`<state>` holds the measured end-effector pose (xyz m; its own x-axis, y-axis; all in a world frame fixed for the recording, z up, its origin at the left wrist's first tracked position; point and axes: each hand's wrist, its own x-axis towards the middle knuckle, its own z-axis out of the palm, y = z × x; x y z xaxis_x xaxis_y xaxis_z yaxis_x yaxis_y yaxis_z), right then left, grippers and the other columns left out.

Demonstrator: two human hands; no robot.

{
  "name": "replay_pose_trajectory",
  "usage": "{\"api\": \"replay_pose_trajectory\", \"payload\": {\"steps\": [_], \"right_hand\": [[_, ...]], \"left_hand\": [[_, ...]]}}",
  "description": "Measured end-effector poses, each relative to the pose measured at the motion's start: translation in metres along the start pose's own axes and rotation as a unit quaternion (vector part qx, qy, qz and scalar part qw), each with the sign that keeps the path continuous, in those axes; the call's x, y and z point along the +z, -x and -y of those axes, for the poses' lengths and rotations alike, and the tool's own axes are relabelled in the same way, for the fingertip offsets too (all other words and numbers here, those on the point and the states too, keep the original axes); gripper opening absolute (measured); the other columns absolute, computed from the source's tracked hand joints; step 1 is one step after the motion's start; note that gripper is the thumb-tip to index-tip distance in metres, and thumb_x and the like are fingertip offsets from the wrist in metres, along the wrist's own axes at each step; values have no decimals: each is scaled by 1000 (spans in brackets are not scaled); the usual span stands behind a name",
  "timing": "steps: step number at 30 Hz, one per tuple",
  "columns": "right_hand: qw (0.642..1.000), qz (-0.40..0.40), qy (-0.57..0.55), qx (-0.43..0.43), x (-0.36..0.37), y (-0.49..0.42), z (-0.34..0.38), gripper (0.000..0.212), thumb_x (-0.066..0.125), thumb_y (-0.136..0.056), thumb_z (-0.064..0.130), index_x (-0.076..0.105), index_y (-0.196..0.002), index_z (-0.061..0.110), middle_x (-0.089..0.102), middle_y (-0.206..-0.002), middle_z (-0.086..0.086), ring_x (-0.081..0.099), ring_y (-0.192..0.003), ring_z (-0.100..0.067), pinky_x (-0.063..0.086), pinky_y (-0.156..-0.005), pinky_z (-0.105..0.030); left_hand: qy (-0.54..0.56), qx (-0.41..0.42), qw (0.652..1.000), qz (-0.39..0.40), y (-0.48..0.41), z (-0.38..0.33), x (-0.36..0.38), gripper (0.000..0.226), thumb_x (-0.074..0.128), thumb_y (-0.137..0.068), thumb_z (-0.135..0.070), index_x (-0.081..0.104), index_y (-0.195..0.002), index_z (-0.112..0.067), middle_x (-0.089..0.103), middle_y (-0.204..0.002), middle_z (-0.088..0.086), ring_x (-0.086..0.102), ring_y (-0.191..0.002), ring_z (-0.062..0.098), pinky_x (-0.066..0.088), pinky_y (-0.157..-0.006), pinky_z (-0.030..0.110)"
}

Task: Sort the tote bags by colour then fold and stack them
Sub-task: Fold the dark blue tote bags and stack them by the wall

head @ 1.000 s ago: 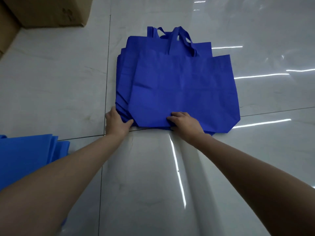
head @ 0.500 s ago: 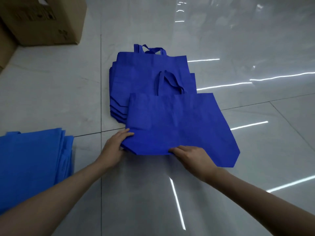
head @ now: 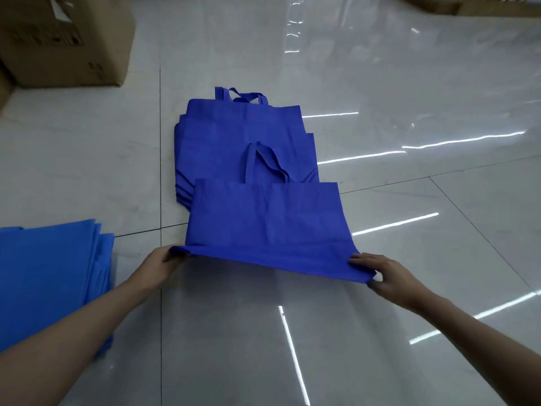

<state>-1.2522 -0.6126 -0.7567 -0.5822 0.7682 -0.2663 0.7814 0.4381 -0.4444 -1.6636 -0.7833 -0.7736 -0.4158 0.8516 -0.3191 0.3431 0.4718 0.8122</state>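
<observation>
1. Tote bag [head: 268, 224]: I count one loose royal-blue bag, smooth and spread wide. It sits just on the near side of the royal-blue stack [head: 234, 133], with its handles lying on that stack.
2. I see one such stack, but I cannot count its layers.
3. One lighter-blue stack [head: 49, 273] lies well to the left of it, nearer me.
4. Left hand [head: 159, 263] grips the bag's near left corner. Right hand [head: 386, 273] fingers [head: 360, 259] pinch the near right corner, with that edge raised off the floor [head: 380, 68].
5. One cardboard box [head: 67, 39] stands beyond the stack, to the left.

Left hand [head: 159, 263] and right hand [head: 383, 273] pinch a royal-blue tote bag's [head: 268, 224] bottom corners.
</observation>
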Motion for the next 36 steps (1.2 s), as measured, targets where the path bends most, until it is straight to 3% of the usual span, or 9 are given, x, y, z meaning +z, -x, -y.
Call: {"api": "replay_pose_trajectory", "payload": {"steps": [5,8,12,16,23,27,30,33,36], "right_hand": [[966,-39,-245,65,-2,-7,10,12,66,-88,19,73,-98,18,72,-96,1,63,-93,-9,45,-79,-24],[921,-79,-360,128,3,-20,19,31,63,-90,34,69,-90,4,72,-88,-9,66,-82,-20,49,-70,-31],[918,-137,-296,226,26,-39,22,41,58,-91,39,61,-86,-1,66,-83,-16,59,-74,-27,43,-63,-34],[917,-121,-227,305,46,-47,23,32,50,-95,34,52,-77,8,59,-79,-8,53,-71,-24,38,-60,-32],[932,-79,19,352,54,-45,28,39,38,-97,47,49,-91,11,60,-88,-6,53,-74,-24,38,-63,-30],[931,-199,216,215,73,-42,30,36,61,-86,27,49,-112,4,58,-108,-19,55,-91,-37,40,-81,-46],[939,-264,221,9,92,-49,50,51,64,-79,24,46,-123,6,55,-126,-25,54,-112,-42,39,-100,-53],[956,-202,197,-76,113,-52,100,49,38,-89,39,44,-132,16,49,-139,-14,47,-127,-31,35,-102,-52],[973,-143,165,-76,131,-64,124,51,34,-91,39,48,-134,16,47,-142,-11,47,-129,-28,38,-102,-49]], "left_hand": [[81,-51,995,-22,5,-1,-6,26,46,-96,-32,59,-90,-10,63,-91,8,59,-85,22,45,-72,28],[113,-80,987,-80,2,-6,-3,43,44,-93,-44,58,-82,-4,62,-84,8,56,-75,19,43,-62,26],[111,-93,987,-75,-1,6,4,68,50,-76,-61,56,-88,5,58,-84,13,54,-76,23,41,-68,33],[80,-95,990,-66,-3,19,21,39,64,-80,-47,53,-99,-15,64,-102,6,61,-87,19,50,-73,33],[-294,-124,941,-111,-4,23,41,52,48,-87,-58,36,-111,-13,61,-95,10,58,-82,32,44,-63,35],[-397,-15,898,-192,-2,17,61,60,71,-78,-43,43,-112,-1,60,-95,20,60,-76,36,47,-61,41],[-428,90,870,-228,-5,12,81,83,80,-66,-34,40,-128,5,43,-130,27,46,-115,41,36,-97,57],[-438,173,854,-222,-13,1,100,89,76,-70,-30,31,-140,0,25,-149,21,24,-136,35,15,-110,53],[-473,245,834,-142,-22,-8,118,56,58,-86,-26,46,-136,-6,33,-149,13,28,-137,28,23,-109,50]]}}
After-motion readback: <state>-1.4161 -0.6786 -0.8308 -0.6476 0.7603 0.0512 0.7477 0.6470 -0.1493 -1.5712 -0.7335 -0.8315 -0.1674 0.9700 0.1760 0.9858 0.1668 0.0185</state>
